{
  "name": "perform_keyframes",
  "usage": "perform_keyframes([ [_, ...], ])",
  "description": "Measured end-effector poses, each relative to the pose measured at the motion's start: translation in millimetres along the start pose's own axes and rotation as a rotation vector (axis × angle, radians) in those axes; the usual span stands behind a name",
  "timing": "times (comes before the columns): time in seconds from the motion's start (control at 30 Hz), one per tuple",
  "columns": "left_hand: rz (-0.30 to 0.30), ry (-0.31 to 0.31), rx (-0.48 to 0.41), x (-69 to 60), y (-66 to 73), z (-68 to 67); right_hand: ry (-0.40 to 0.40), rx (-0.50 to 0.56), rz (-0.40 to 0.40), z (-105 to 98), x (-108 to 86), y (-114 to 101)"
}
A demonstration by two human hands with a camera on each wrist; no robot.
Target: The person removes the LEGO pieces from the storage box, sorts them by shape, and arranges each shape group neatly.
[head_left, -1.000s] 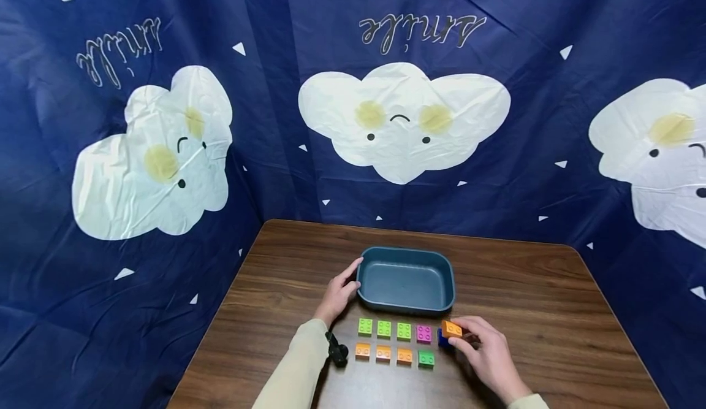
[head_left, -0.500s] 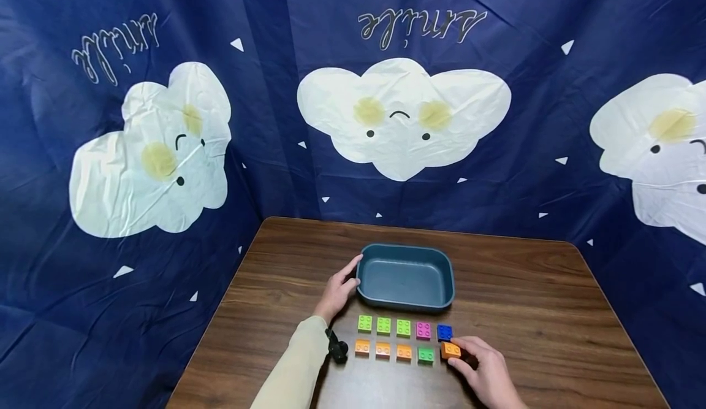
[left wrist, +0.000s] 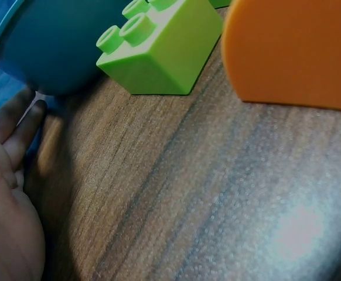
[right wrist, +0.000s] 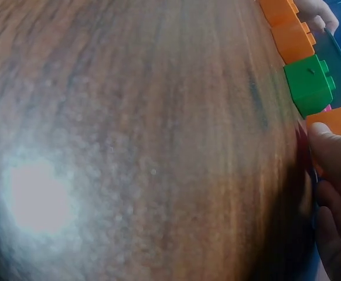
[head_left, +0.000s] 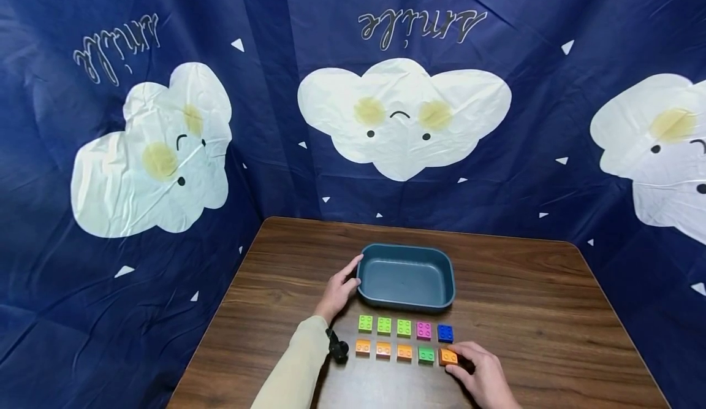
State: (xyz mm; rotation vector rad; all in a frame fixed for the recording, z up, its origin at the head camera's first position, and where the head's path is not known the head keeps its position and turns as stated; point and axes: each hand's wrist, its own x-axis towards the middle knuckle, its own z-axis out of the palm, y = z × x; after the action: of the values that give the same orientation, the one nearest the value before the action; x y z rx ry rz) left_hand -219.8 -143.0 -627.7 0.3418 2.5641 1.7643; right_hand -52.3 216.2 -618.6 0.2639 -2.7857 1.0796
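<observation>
At the right end of the near row, my right hand (head_left: 482, 373) pinches an orange toy building brick (head_left: 449, 357) between thumb and fingers. In the right wrist view the thumb (right wrist: 334, 149) presses on the side of this orange brick (right wrist: 331, 122), beside a green brick (right wrist: 309, 86). My left hand (head_left: 335, 292) rests against the left side of a dark teal bin (head_left: 405, 305), index finger and thumb tips at its rim and wall. The left wrist view shows its fingers (left wrist: 21, 126) fairly straight next to the bin (left wrist: 59, 52).
Behind the near row runs a second one: lime bricks (head_left: 384, 325), a pink brick (head_left: 423, 330) and a blue brick (head_left: 445, 333). Several orange bricks (head_left: 383, 350) fill the near row's left part. A dark blue cloud-print curtain (head_left: 265, 121) surrounds the wooden table (head_left: 524, 298).
My right hand has carried the orange brick from above the blue brick toward me and down to the near row, right of the green brick. The left hand has stayed at the bin.
</observation>
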Motion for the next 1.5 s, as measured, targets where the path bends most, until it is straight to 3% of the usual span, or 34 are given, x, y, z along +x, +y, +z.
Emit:
perform_keyframes([
  [0.4,-0.014,0.001,-0.012,-0.2,0.6,0.2,0.1,-0.045,-0.113,6.2,-2.0,4.3],
  [0.67,-0.001,0.003,-0.005,0.9,-0.3,0.2,0.062,-0.03,-0.05,5.3,-1.7,1.7],
  [0.93,-0.009,-0.003,-0.001,1.8,0.4,-0.3,0.063,-0.043,-0.046,4.7,-0.1,2.4],
  [1.17,-0.015,-0.001,0.001,1.9,-1.5,0.4,-0.011,-0.023,0.019,1.7,-0.4,0.5],
  [1.5,-0.02,0.001,-0.001,-0.2,-1.4,0.5,-0.022,0.008,0.087,-0.8,-2.4,-0.8],
])
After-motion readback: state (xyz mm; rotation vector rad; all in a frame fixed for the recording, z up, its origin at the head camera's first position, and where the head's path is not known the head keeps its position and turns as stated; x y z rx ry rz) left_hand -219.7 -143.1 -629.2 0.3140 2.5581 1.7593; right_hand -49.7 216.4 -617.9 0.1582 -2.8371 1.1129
